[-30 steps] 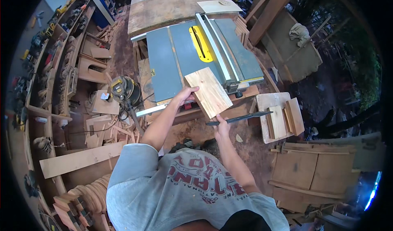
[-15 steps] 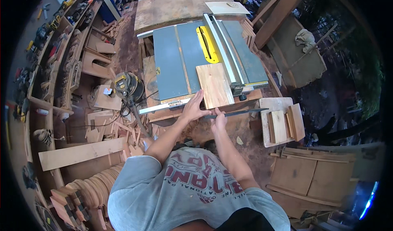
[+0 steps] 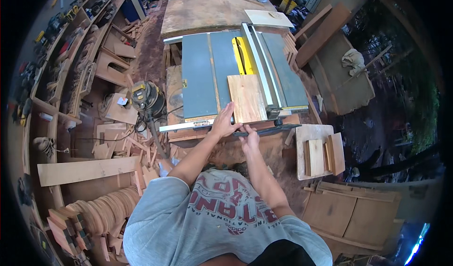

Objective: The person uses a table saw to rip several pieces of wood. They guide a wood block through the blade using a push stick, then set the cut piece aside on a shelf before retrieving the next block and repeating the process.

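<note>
A pale rectangular wooden board lies flat on the grey table saw, close to the fence. Its far edge overlaps the near end of the yellow throat plate. My left hand grips the board's near left corner, fingers stretched along the left edge and thumb at the near edge. Just behind that edge, my right hand is closed on a long dark stick, which points out to the right. The fingertips of both hands are close together; the stick's left end is partly hidden there.
A dusty plywood table adjoins the saw's far side. Left of the saw stand a shop vacuum with a hose and scattered offcuts. Shelves of tools line the left wall. Cut pieces rest on a panel at right.
The board has slid forward over the near end of the throat plate, both hands moving with it. The dark stick has shifted left toward the board. The whole view has tilted slightly.
</note>
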`<state>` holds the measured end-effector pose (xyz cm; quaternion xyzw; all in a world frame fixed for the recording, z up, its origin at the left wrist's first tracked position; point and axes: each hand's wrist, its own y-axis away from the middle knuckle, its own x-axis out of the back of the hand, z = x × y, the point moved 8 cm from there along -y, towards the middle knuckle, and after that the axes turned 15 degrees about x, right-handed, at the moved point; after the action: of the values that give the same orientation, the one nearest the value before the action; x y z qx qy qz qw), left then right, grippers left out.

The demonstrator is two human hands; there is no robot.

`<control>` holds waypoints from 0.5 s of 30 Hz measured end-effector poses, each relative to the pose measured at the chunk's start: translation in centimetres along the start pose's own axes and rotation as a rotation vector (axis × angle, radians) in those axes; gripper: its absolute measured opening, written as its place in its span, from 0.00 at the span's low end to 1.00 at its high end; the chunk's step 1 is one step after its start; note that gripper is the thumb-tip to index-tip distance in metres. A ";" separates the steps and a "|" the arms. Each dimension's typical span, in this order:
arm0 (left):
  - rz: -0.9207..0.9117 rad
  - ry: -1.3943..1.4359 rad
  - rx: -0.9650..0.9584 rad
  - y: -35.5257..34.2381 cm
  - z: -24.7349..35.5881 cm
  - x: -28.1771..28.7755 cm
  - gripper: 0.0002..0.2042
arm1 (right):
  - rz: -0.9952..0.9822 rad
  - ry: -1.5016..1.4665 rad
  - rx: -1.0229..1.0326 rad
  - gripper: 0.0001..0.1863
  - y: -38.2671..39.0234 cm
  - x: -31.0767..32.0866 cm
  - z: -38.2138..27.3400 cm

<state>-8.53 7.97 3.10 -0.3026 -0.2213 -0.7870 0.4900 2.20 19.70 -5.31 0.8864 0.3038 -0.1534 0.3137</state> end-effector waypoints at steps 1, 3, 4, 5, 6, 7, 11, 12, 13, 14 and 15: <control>0.003 -0.003 0.024 -0.6 -0.1 0.2 0.53 | -0.021 -0.015 0.005 0.05 -0.2 -0.5 -0.4; -0.012 -0.014 0.081 -2.1 -0.1 0.7 0.53 | 0.001 0.030 -0.043 0.07 -0.1 -0.7 -1.0; -0.031 -0.025 0.135 -3.0 -0.4 0.9 0.53 | -0.001 0.031 -0.044 0.07 0.2 -0.7 -1.5; -0.027 -0.022 0.136 -3.6 -0.2 1.3 0.53 | 0.057 0.039 -0.005 0.07 0.6 0.1 -2.4; -0.039 -0.036 0.159 -4.2 -0.4 1.5 0.53 | 0.123 0.064 0.028 0.07 1.2 1.2 -3.2; -0.049 -0.048 0.184 -4.7 -0.5 1.7 0.53 | 0.126 0.147 0.097 0.11 1.9 2.1 -4.5; -0.046 -0.056 0.162 -6.1 -0.8 2.2 0.53 | -0.001 0.233 0.420 0.24 5.5 4.4 -10.4; -0.038 -0.027 0.151 -6.5 -0.9 2.4 0.53 | 0.004 0.251 0.423 0.24 6.4 5.3 -11.7; -0.030 0.002 0.140 -6.8 -1.0 2.5 0.53 | -0.067 0.373 0.434 0.26 7.4 5.6 -13.1; -0.034 0.003 0.145 -7.1 -1.2 2.6 0.53 | -0.107 0.498 0.409 0.29 8.2 6.0 -14.2; -0.027 -0.002 0.146 -7.4 -1.3 2.7 0.52 | -0.137 0.495 0.442 0.29 9.3 6.3 -16.0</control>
<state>-16.50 8.52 3.64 -0.2639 -0.2828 -0.7749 0.4999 14.24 27.16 8.16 0.9209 0.3889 -0.0162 0.0196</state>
